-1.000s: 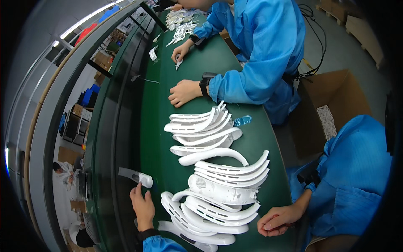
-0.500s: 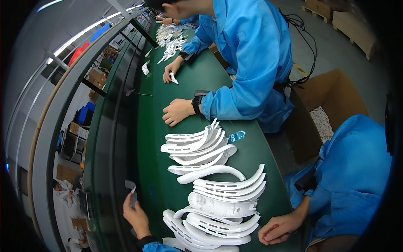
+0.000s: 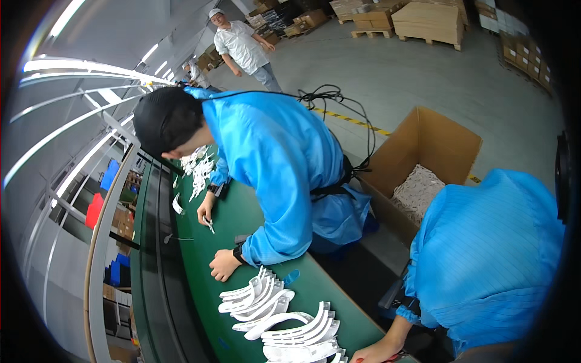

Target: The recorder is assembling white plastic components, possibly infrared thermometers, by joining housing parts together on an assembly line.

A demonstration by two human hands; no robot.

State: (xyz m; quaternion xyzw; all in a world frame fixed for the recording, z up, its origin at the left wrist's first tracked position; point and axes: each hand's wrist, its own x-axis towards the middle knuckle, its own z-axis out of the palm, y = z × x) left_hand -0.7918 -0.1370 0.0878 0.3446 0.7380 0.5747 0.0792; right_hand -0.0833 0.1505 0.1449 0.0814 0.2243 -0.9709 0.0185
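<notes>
We judge white curved slotted plastic shells (image 3: 301, 334) light, stiff, best held mid-curve; can't tell grip of bare right hand (image 3: 382, 349).

Factory floor, assembly-line type. Long green bench (image 3: 237, 212) runs near to far with batches of near-identical white curved plastic parts (image 3: 299, 334); co-worker in blue smock (image 3: 269, 148) leaning over it. Grey framing (image 3: 104, 248) along the left, tube lights (image 3: 66, 17) above. Right side: big open carton (image 3: 451, 133) of small white pieces (image 3: 417, 190) (loose, heaped). Far: grey floor (image 3: 315, 66), yellow-black tape (image 3: 351, 120), stacked boxes (image 3: 366, 24) on pallets (image 3: 370, 33).
</notes>
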